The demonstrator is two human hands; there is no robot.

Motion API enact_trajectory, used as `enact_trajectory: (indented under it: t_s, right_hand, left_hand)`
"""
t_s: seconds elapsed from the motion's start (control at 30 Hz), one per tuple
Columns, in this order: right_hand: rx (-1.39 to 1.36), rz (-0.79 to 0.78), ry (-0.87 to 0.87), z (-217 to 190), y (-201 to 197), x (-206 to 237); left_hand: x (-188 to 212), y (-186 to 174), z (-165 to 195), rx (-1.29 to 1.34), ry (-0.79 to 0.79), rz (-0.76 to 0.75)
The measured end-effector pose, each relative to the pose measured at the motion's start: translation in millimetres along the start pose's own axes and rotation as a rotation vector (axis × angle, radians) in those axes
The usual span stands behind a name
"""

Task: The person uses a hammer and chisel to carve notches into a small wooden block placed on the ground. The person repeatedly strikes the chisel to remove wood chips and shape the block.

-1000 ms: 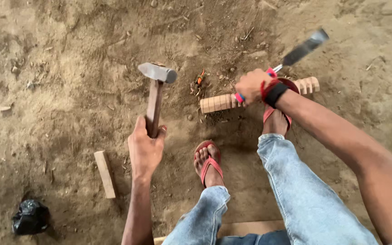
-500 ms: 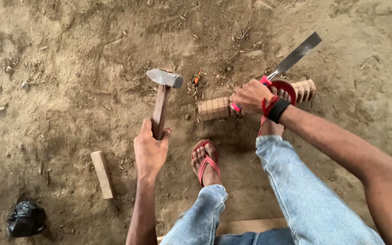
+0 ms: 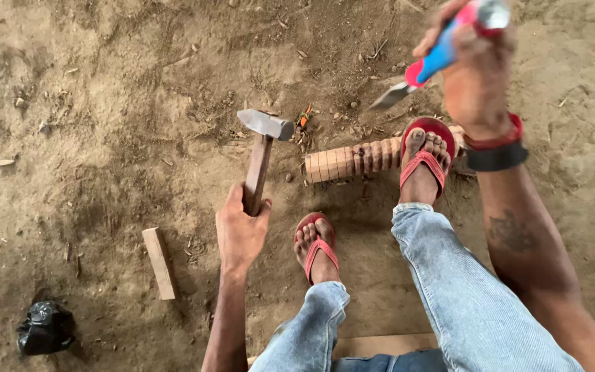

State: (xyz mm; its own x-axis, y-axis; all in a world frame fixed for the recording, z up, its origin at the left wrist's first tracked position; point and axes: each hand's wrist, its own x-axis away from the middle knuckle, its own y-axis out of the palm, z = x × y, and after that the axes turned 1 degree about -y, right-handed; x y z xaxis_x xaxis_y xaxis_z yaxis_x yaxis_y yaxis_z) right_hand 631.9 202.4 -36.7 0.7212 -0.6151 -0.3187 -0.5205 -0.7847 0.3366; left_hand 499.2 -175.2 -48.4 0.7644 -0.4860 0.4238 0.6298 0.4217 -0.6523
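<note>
We are gripping the hammer (image 3: 259,148) in our left hand (image 3: 240,231) and clasping the blue-handled chisel (image 3: 430,67) in our right hand (image 3: 478,65) above the carved wooden piece (image 3: 352,162).

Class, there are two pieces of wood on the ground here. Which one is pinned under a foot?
The notched, ribbed wooden piece right of the hammer: a red-sandalled foot rests on its end. The plain wooden block lies free on the dirt, untouched.

The right hand (image 3: 476,62) is blurred, the chisel (image 3: 425,72) butt cut by the top edge. A foot (image 3: 425,162) hides part of the carved stick (image 3: 352,162).
</note>
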Motion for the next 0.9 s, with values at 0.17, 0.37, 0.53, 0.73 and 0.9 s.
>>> enact_trajectory:
  t_s: [0.17, 0.37, 0.53, 0.73, 0.9]
  right_hand:
    - [-0.182, 0.399, 0.086, 21, -9, 57]
    - [-0.379, 0.571, 0.150, 65, -52, 105]
    - [-0.308, 0.576, 0.183, 76, -63, 113]
    - [-0.315, 0.567, 0.171, 76, -66, 113]
    - [-0.352, 0.624, 0.198, 75, -70, 112]
  left_hand:
    - [-1, 1, 5, -0.025, 0.024, -0.012]
    - [6, 4, 15, -0.020, 0.063, -0.007]
    - [5, 3, 19, -0.007, 0.161, 0.019]
    - [6, 5, 18, -0.022, 0.126, -0.002]
    - [5, 8, 17, -0.031, 0.106, -0.013]
